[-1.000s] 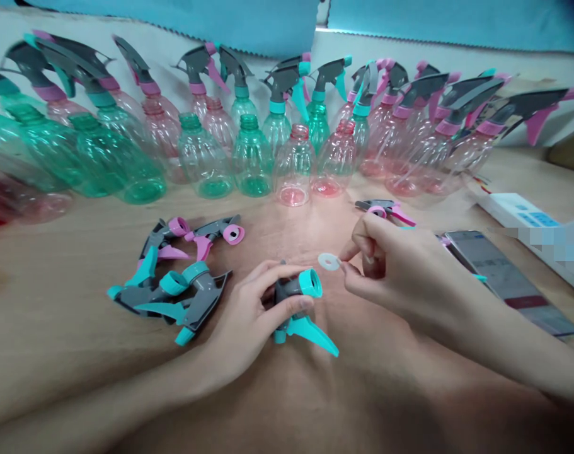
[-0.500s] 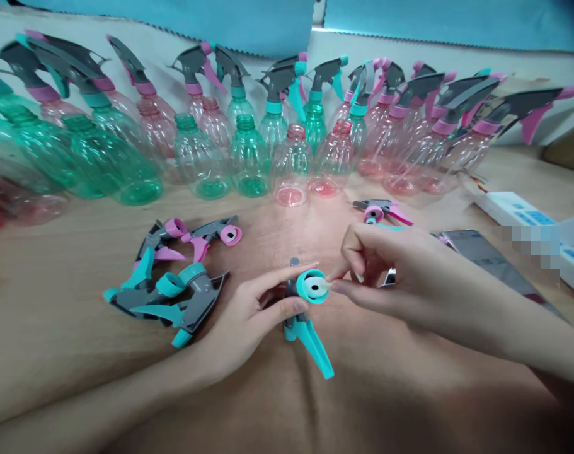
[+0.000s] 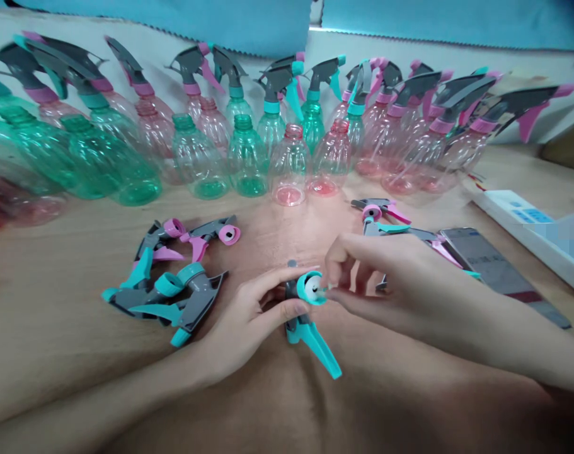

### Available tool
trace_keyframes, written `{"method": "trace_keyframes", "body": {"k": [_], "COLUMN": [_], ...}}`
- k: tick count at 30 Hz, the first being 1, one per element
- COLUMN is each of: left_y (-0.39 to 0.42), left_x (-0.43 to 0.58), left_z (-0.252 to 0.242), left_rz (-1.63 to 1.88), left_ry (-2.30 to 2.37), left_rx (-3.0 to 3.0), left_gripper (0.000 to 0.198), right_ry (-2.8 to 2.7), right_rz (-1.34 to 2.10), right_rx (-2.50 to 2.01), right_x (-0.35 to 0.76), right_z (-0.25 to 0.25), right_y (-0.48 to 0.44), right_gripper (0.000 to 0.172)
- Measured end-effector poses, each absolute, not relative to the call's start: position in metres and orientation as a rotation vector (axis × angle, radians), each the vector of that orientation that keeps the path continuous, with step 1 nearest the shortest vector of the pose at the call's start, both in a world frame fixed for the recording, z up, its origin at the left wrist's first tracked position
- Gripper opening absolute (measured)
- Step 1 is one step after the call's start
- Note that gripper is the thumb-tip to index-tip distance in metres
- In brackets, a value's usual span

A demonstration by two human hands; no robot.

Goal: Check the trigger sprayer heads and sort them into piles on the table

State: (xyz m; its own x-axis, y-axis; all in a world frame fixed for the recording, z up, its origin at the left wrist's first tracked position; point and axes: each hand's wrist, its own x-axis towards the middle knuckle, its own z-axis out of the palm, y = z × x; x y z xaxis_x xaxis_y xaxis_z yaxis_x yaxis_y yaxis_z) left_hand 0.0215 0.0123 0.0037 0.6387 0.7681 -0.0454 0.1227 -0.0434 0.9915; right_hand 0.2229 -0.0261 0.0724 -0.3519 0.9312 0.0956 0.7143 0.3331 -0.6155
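Observation:
My left hand is wrapped round a grey trigger spray head with a teal collar and trigger, its collar mouth turned to the right. Inside the collar sits a white disc with a small dark hole. My right hand is closed in a pinch at the collar mouth. Between those fingertips something small and pale shows, too unclear to name. Left of my left hand lie several loose spray heads, two with pink collars and others with teal collars.
Open-necked green bottles and pink bottles stand across the back, in front of bottles with spray heads. More spray heads lie beyond my right hand. To the right are a phone and a white box.
The white disc, tilted at my right fingertips before, now lies deeper and flatter in the collar. My right fingers have shifted slightly left. The left hand keeps its hold.

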Motion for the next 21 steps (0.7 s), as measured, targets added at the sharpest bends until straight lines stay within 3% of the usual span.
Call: {"method": "trace_keyframes", "body": {"k": [21], "left_y": [0.012], "left_x": [0.021], "left_z": [0.004], "left_rz": [0.575], "left_ry": [0.740], "left_rx": [1.513], "left_gripper": [0.032], "right_ry": [-2.289], "right_rz": [0.335], "right_rx": [-1.385], "right_x": [0.223], "right_z": [0.059], "right_y": [-0.028], "right_gripper": [0.018]}}
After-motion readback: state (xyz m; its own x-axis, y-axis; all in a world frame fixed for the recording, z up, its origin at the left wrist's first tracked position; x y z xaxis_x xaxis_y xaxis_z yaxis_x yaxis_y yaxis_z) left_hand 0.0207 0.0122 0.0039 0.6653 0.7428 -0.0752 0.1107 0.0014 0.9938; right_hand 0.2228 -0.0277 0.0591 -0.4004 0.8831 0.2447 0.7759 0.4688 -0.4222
